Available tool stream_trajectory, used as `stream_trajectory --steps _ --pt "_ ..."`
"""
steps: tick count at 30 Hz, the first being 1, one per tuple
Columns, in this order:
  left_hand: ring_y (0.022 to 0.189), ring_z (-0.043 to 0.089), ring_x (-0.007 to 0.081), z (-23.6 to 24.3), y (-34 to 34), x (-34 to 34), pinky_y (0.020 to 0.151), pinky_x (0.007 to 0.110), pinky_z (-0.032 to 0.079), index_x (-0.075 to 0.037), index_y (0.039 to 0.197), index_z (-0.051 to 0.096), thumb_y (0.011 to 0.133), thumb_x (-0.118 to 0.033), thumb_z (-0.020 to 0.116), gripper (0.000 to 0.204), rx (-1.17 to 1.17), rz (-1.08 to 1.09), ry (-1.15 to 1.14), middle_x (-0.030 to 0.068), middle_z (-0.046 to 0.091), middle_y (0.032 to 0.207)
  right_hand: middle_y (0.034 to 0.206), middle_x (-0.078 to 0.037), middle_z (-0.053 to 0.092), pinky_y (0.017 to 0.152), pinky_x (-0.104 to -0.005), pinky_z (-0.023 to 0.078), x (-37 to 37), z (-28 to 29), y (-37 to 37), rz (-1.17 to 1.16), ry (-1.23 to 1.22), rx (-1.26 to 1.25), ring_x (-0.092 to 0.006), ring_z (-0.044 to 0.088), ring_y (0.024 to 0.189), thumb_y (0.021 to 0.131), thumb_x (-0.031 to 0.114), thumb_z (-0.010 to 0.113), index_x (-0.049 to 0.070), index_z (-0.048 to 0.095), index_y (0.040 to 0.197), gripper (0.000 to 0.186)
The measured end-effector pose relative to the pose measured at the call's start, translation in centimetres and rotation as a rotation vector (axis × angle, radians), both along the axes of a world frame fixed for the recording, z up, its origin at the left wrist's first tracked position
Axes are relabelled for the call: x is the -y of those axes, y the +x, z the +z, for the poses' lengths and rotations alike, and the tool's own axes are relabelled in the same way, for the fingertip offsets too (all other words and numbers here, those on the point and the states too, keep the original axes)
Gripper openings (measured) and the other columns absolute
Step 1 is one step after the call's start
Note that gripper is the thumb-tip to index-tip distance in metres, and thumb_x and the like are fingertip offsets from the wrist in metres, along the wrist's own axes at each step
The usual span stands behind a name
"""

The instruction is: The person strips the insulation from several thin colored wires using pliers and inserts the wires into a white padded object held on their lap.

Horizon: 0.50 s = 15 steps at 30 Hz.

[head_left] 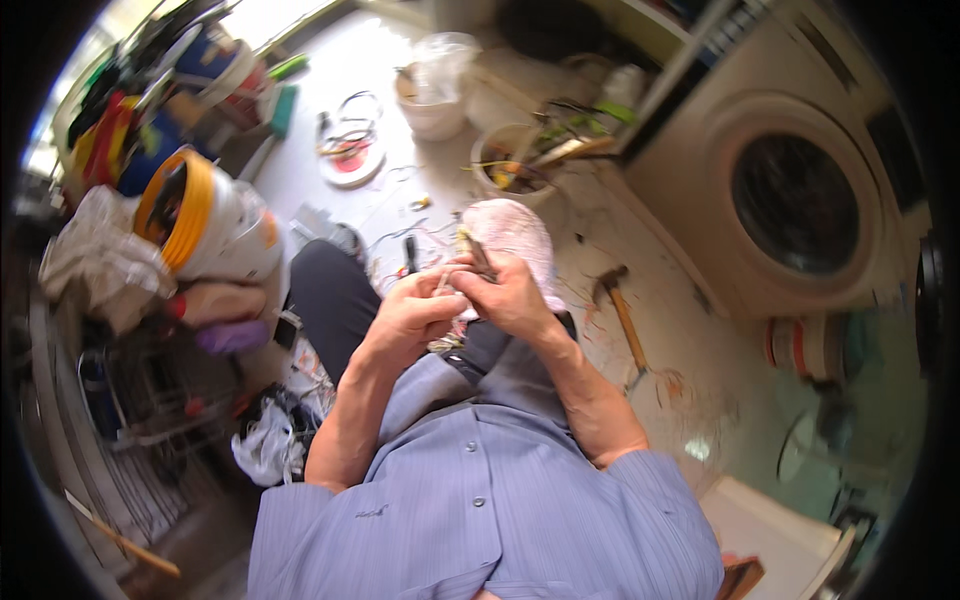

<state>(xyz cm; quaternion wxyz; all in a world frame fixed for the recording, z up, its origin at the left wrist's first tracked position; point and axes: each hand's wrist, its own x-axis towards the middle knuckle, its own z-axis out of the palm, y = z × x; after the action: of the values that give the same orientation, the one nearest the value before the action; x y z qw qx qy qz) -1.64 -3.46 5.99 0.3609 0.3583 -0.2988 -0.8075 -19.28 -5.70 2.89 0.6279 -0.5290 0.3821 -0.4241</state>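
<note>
My two hands meet above my lap, fingers nearly touching. My left hand (415, 315) is closed in a pinch on a thin pale strand (442, 284), perhaps a wire; its ends are hidden by the fingers. Closed round a narrow brownish tool (480, 258), my right hand (512, 300) has its thumb toward the left fingers. The tool points away from me, and its kind is too blurred to tell. Just beyond, a pinkish-white cloth (525, 245) drapes over my right knee. Bits of wire lie on the floor about my feet.
A hammer (627, 325) with a wooden handle lies right of my knee. Ahead stand a pale bucket (432, 118) and a tub of scraps (484, 172). At left is a white bucket with a yellow rim (225, 240); at right, a washing machine (690, 190).
</note>
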Motion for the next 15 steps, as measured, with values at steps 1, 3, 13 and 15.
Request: stream_trajectory --steps 1,3,13,15 --pt "0.051 0.039 -0.0002 0.8 -1.2 0.0 0.047 0.017 0.028 -0.002 0.140 0.052 0.089 -0.006 0.064 0.052 0.111 -0.013 -0.010 -0.0066 0.054 0.074 0.079 -0.006 0.071 0.061 -0.0274 0.050 0.0 -1.0 -0.6 -0.042 -0.021 -0.058 -0.0098 0.062 0.068 0.092 0.014 0.065 -0.003 0.070 0.102 0.021" --pt "0.052 0.040 0.0001 0.3 -3.0 -0.4 0.047 0.017 0.029 -0.001 0.139 0.053 0.091 -0.008 0.062 0.049 0.352 0.043 -0.148 -0.0070 0.053 0.073 0.078 -0.013 0.070 0.068 -0.0343 0.052 -0.6 -1.2 -1.6 -0.190 -0.186 -0.153 -0.0171 0.066 0.071 0.088 0.013 0.066 -0.002 0.069 0.103 0.021" --pt "0.053 0.037 0.0017 -0.8 -7.4 -0.6 0.048 0.018 0.024 0.005 0.123 0.060 0.099 -0.014 0.059 0.031 0.230 -0.119 -0.214 -0.0058 0.047 0.067 0.064 0.002 0.057 0.042 -0.0215 0.036 -10.0 -3.3 -18.1 -0.645 0.276 0.136 -0.0040 0.048 0.049 0.091 0.017 0.069 0.007 0.067 0.087 0.010" --pt "0.055 0.039 0.0023 -1.2 -7.4 -0.6 0.049 0.018 0.025 0.005 0.123 0.060 0.099 -0.013 0.059 0.031 0.205 -0.125 -0.217 -0.0043 0.048 0.069 0.067 0.003 0.056 0.042 -0.0199 0.037 -12.6 -4.3 -23.1 -0.803 0.437 -0.130 -0.0043 0.048 0.049 0.093 0.014 0.065 0.006 0.065 0.092 0.008"
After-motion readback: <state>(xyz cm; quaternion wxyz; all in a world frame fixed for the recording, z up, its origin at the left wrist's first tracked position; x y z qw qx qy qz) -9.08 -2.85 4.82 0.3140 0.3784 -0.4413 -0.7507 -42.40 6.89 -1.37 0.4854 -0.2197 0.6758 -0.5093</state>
